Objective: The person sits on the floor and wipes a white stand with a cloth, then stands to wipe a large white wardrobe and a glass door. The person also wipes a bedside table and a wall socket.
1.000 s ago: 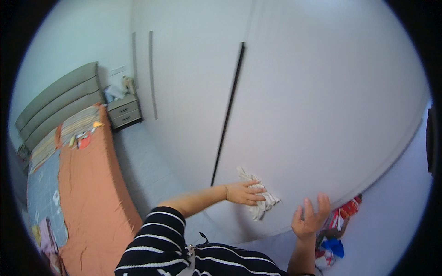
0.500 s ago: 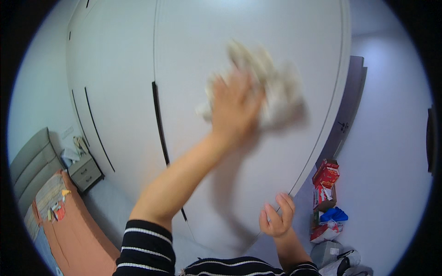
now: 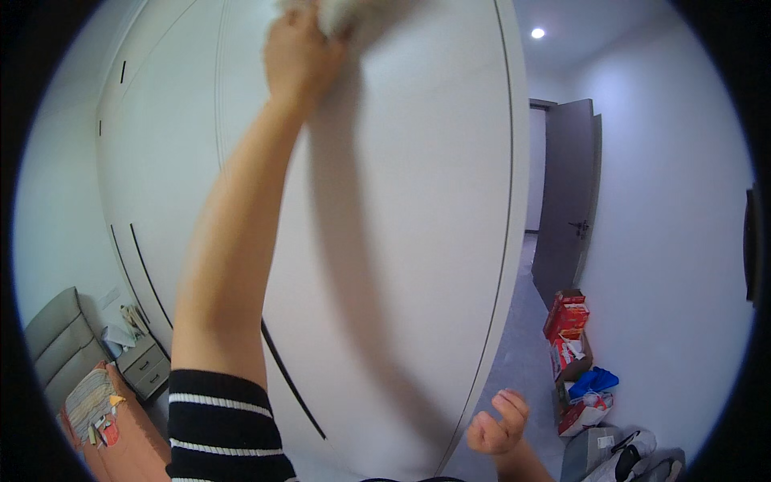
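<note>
My left hand (image 3: 303,56) is raised high against the white wardrobe door (image 3: 418,193), with the arm stretched up. It presses a pale cream cloth (image 3: 347,11) to the door's upper part. Most of the cloth is cut off by the top edge of the view and blurred. A long shadow of the arm falls down the door. Low down, beside the door's right edge, my right hand (image 3: 499,422) hangs with fingers loosely curled and apart, holding nothing. A dark vertical handle strip (image 3: 293,381) runs down the door left of centre, partly behind my left arm.
More wardrobe doors extend left toward a bedside cabinet (image 3: 144,365) and a bed with an orange cover (image 3: 132,434). At right, red boxes (image 3: 566,313), a blue bag (image 3: 593,381) and a grey bin (image 3: 590,450) line the wall. Behind stands an open grey door (image 3: 562,193).
My left hand has moved up and to the left with the cloth. The view has shifted, showing more of the doorway. My right hand has curled its fingers more and sits lower.
</note>
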Tool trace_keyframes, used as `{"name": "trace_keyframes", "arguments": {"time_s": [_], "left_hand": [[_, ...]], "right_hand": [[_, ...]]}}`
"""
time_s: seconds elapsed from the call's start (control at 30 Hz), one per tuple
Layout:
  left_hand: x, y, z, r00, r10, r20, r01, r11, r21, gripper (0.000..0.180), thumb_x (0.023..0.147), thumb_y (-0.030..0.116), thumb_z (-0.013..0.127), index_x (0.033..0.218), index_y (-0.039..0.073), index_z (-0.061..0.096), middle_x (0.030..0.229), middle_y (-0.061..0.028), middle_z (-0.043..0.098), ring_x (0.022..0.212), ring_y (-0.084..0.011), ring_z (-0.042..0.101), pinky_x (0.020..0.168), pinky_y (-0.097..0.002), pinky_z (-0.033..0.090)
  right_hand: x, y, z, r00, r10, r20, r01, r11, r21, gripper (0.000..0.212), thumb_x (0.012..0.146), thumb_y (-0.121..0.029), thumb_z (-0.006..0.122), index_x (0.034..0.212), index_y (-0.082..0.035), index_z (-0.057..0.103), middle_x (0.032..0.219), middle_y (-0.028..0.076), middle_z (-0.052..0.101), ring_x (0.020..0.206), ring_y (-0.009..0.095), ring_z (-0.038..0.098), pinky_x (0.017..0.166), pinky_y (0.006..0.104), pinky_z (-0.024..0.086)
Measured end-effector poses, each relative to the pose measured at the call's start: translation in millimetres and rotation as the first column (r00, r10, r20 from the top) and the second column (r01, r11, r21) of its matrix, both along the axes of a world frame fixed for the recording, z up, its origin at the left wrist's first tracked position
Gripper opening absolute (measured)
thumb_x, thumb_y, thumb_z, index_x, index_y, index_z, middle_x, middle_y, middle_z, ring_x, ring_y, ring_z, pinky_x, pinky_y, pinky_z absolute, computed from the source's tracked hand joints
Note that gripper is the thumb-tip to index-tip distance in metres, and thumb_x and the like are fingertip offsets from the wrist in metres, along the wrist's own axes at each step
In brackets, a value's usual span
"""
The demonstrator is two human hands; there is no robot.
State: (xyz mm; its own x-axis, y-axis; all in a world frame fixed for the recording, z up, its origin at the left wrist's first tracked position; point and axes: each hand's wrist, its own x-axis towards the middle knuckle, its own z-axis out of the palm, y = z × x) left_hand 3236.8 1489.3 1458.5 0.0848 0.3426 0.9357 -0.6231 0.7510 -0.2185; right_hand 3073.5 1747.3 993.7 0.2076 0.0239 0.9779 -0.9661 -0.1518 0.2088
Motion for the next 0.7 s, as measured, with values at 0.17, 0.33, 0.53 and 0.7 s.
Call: {"name": "trace_keyframes", "arguments": {"time_s": [0.17, 0.33, 0.53, 0.7], "left_hand": [[-22, 67, 26, 0.965, 0.004, -0.261, 0.076, 0.953, 0.295, 0.056, 0.068, 0.022, 0.076, 0.12, 0.009, 0.06, 0.123, -0.0194, 0.056, 0.109, -0.0372, 0.054, 0.093, -0.0465, 0.044], [-99, 95, -51, 0.952, -0.024, 0.306, 0.14, 0.922, -0.361, 0.053, 0.068, 0.026, 0.075, 0.118, 0.015, 0.063, 0.127, -0.0172, 0.055, 0.114, -0.0356, 0.053, 0.093, -0.0466, 0.043], [-86, 83, -268, 0.807, -0.1, 0.581, 0.254, 0.948, -0.191, 0.038, 0.082, 0.03, 0.062, 0.119, 0.027, 0.06, 0.14, -0.0099, 0.047, 0.13, -0.0362, 0.043, 0.108, -0.059, 0.022], [-4, 43, -523, 0.474, -0.109, 0.874, 0.288, 0.957, -0.037, 0.031, 0.087, 0.033, 0.057, 0.116, 0.025, 0.053, 0.136, -0.0002, 0.05, 0.123, -0.0261, 0.049, 0.1, -0.0556, 0.035]], "right_hand": [[-14, 13, -7, 0.999, -0.04, -0.002, 0.04, 0.997, 0.067, 0.028, 0.073, -0.005, 0.055, 0.101, -0.009, 0.051, 0.109, 0.016, 0.051, 0.098, 0.033, 0.054, 0.081, 0.0417, 0.051], [-17, 5, -8, 1.0, -0.005, 0.001, 0.005, 0.996, 0.091, 0.029, 0.073, -0.005, 0.056, 0.101, -0.009, 0.052, 0.109, 0.016, 0.052, 0.096, 0.033, 0.055, 0.08, 0.0407, 0.051], [-2, 4, -9, 0.999, 0.04, 0.021, -0.042, 0.992, 0.116, 0.022, 0.078, -0.007, 0.055, 0.099, -0.015, 0.053, 0.109, 0.01, 0.052, 0.098, 0.028, 0.054, 0.081, 0.0379, 0.051], [7, 4, -18, 0.991, 0.126, -0.047, -0.116, 0.978, 0.176, 0.024, 0.08, -0.008, 0.054, 0.104, -0.01, 0.049, 0.11, 0.014, 0.048, 0.099, 0.033, 0.051, 0.082, 0.0436, 0.05]]}}
